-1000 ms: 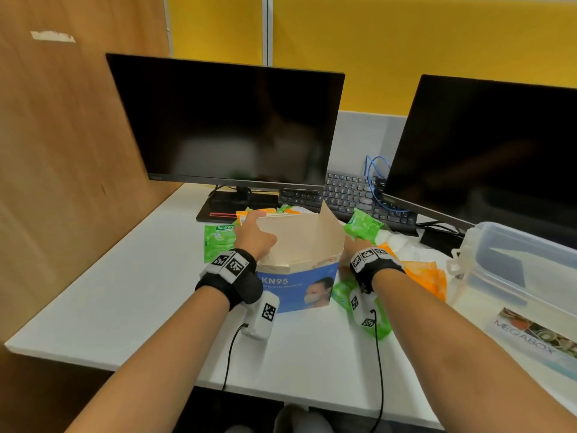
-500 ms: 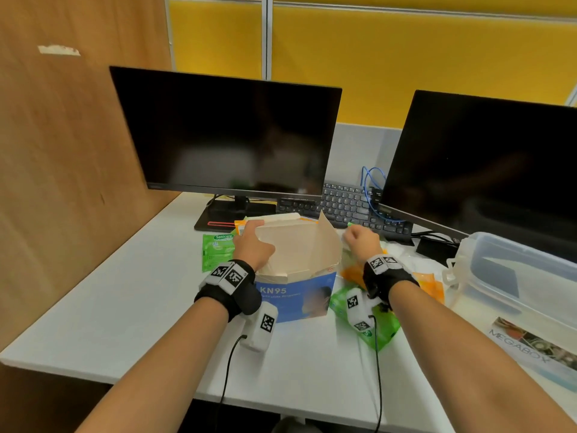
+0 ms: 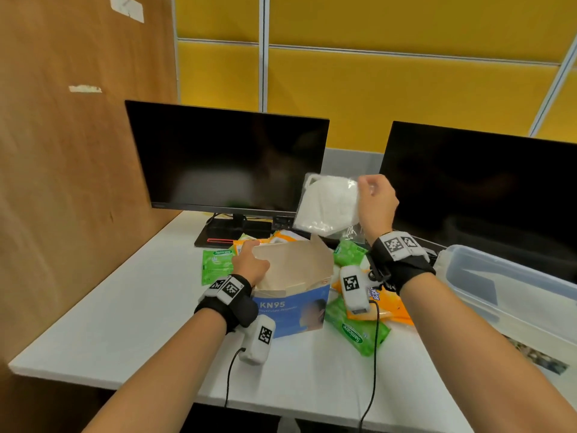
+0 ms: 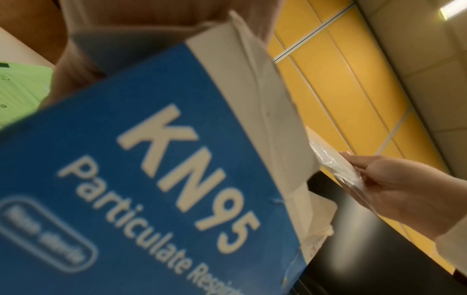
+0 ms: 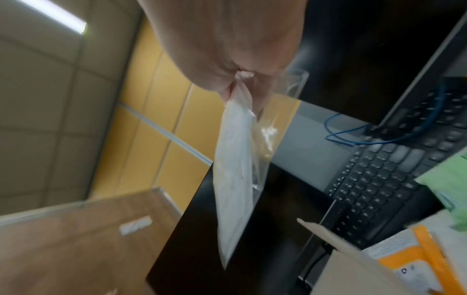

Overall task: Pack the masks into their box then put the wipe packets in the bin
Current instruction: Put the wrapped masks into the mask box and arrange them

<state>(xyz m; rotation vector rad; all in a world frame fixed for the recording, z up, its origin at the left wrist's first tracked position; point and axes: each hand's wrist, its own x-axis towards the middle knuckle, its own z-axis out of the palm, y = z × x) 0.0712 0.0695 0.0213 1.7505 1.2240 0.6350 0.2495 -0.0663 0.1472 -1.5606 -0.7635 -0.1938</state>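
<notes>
A blue KN95 mask box [image 3: 290, 309] [image 4: 141, 179] stands open on the white desk, flaps up. My left hand [image 3: 249, 264] grips its left flap and wall. My right hand [image 3: 376, 203] [image 4: 394, 185] is raised above and behind the box, pinching a white mask in a clear plastic sleeve [image 3: 327, 204] [image 5: 235, 179] by its upper right corner. The mask hangs down over the open box. Green wipe packets [image 3: 356, 331] [image 3: 215, 265] and orange wipe packets [image 3: 387, 307] lie around the box. A clear plastic bin [image 3: 515, 285] sits at the right.
Two dark monitors [image 3: 228, 157] [image 3: 480, 195] stand behind the box, with a keyboard [image 5: 379, 179] and a blue cable [image 5: 353, 137] between them. A wooden partition [image 3: 62, 151] walls off the left. A printed sheet [image 3: 537, 357] lies by the bin.
My right hand has risen from the desk beside the box, lifting the sleeved mask up over the box. My left hand stays on the box. The head view has tilted upward.
</notes>
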